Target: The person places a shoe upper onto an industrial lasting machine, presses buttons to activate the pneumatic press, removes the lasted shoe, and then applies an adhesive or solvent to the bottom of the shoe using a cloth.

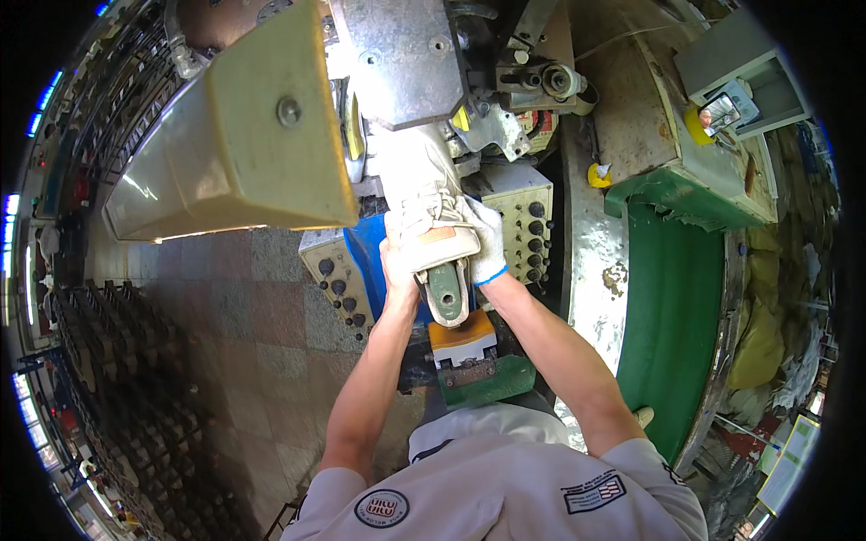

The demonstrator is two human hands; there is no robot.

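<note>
A cream lace-up shoe upper [448, 243] sits over a green shoe last [445, 287], its heel end toward me and its toe end up under the machine's metal head [404, 63]. My left hand [395, 264] is closed against the upper's left side; its fingers are partly hidden. On the right side, my right hand [488, 242], in a white knit glove with a blue cuff, grips the same upper. Just below the heel is an orange-brown pad [463, 332] on a metal block.
A large beige machine cover [244, 126] juts in at upper left. Knobbed control boxes [528, 221] flank my hands. To the right run a metal ledge [595, 288] and a green conveyor belt [663, 316]. Dark racks [126, 388] stand at left. A phone [720, 114] rests in a grey box.
</note>
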